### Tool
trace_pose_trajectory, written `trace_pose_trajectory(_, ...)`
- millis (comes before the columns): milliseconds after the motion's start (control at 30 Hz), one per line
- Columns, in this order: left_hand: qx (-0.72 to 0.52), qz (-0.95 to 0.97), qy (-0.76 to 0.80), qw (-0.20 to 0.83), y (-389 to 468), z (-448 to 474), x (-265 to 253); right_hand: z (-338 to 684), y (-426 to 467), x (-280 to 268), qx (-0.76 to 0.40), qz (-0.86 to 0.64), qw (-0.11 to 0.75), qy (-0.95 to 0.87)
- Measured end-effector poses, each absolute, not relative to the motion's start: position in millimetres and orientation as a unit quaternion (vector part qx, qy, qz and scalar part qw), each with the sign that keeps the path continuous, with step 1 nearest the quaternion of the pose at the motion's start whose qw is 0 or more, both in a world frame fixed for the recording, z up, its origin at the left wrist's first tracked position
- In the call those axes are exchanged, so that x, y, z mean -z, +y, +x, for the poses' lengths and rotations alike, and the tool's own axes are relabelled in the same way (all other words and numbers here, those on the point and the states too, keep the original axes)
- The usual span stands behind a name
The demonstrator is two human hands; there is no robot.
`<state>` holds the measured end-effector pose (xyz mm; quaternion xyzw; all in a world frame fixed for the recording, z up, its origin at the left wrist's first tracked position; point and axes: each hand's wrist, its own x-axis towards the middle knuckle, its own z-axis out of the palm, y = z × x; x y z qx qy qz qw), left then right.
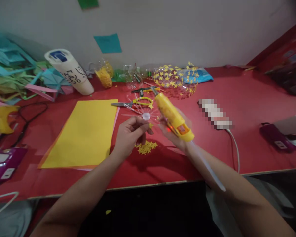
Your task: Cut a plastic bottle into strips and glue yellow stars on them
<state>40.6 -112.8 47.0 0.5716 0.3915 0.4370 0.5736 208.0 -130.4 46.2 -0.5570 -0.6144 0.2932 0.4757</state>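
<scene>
My right hand (174, 133) is wrapped round a yellow glue gun (171, 113), its nozzle pointing up and away; a long translucent glue stick (209, 168) sticks out of its back. With thumb and fingers pinched together, my left hand (132, 133) holds a small yellow star (150, 125). Just beyond it lies a cut clear plastic bottle piece (146, 116) with strips fanning out and another star (150, 106) near it. A pile of small yellow stars (147, 147) rests on the red table below my left hand.
Yellow paper sheets (84, 131) lie left, with scissors (132, 103) beyond my hands. Behind stand a white tumbler (70, 72) and star-covered clear plastic (169, 75). A second glue gun (3, 118) is far left. A corded, pixelated object (215, 113) lies right.
</scene>
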Motion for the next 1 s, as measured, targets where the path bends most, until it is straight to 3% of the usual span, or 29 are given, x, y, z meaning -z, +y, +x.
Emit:
trace_pose_trajectory(167,-0.424,0.556,0.388,0.600,-120,34,-45,196,-134,-46,-0.220,-0.476,0.497,-0.692)
trace_pose_trajectory(500,-0.396,0.562,0.368,0.626,-123,35,-47,193,-138,-42,-0.190,-0.485,0.477,-0.708)
trace_pose_trajectory(767,-0.533,0.530,0.414,0.514,-98,22,-48,200,-139,-43,-0.255,-0.481,0.483,-0.686)
trace_pose_trajectory(1000,-0.556,0.512,0.417,0.505,-91,17,-46,200,-136,-40,-0.205,-0.427,0.453,-0.755)
